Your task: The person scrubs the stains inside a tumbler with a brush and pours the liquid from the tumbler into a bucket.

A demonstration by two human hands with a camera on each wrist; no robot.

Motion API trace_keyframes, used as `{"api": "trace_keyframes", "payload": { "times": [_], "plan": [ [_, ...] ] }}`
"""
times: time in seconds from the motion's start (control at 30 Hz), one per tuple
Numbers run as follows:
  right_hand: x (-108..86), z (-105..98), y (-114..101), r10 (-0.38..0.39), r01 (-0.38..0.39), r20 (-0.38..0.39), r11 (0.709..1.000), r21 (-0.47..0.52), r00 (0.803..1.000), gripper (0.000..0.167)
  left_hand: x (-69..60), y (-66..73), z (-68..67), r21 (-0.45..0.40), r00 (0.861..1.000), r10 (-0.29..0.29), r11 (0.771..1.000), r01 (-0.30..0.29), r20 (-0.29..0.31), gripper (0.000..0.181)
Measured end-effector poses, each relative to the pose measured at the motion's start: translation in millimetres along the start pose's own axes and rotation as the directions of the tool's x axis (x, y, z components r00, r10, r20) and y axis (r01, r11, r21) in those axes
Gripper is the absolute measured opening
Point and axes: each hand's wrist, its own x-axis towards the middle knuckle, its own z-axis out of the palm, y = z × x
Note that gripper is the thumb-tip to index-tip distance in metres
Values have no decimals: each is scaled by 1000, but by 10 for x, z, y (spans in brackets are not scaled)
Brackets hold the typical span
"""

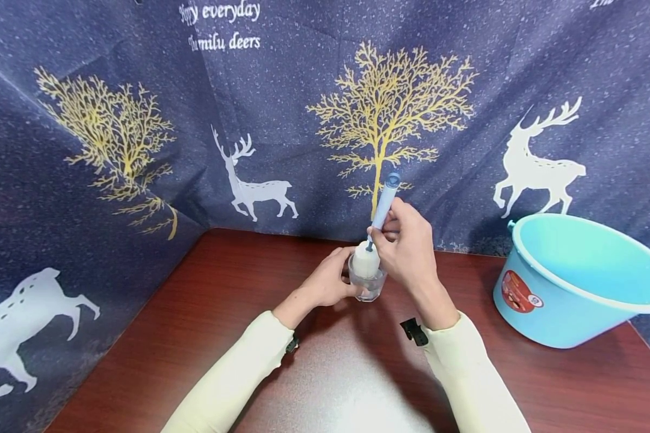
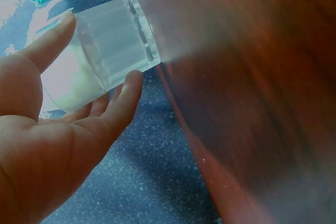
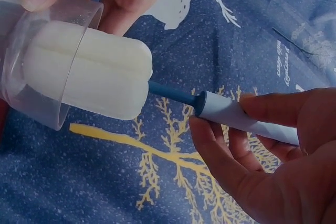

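A clear cup (image 1: 369, 288) stands on the table, and my left hand (image 1: 333, 279) grips its side, thumb and fingers on opposite sides in the left wrist view. Partly inside the cup sits the white sponge head (image 3: 105, 74) of a cup brush. The brush's light blue handle (image 1: 384, 204) rises at a slight tilt, joined to the sponge by a thin dark blue stem (image 3: 173, 93). My right hand (image 1: 411, 246) pinches the lower part of that handle between thumb and fingers. In the right wrist view the sponge's top end sticks out beyond the cup's rim.
To the right on the dark red wooden table (image 1: 195, 313) stands a light blue bucket (image 1: 552, 319) with a red label. A dark blue cloth (image 1: 281, 108) printed with white deer and golden trees hangs behind the table and along its left side.
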Motion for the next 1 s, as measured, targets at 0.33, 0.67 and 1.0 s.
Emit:
{"api": "trace_keyframes", "payload": {
  "times": [0.33, 0.67, 1.0],
  "plan": [
    [1, 0, 9, -19, 19, -13, 1000, -12, 1000, 24, -3, 14, -3, -44, 1000, -8, 999, 8, 4, 89],
    [1, -2, -5, -58, 58, -13, 998, -18, 998, 23, 0, -4, 12, -83, 1000, 4, 997, -4, 1, 86],
    [-9, -14, -31, -81, 81, -5, 995, -55, 997, 23, 6, -16, 10, -66, 1000, -9, 998, 10, 13, 87]
  ]
}}
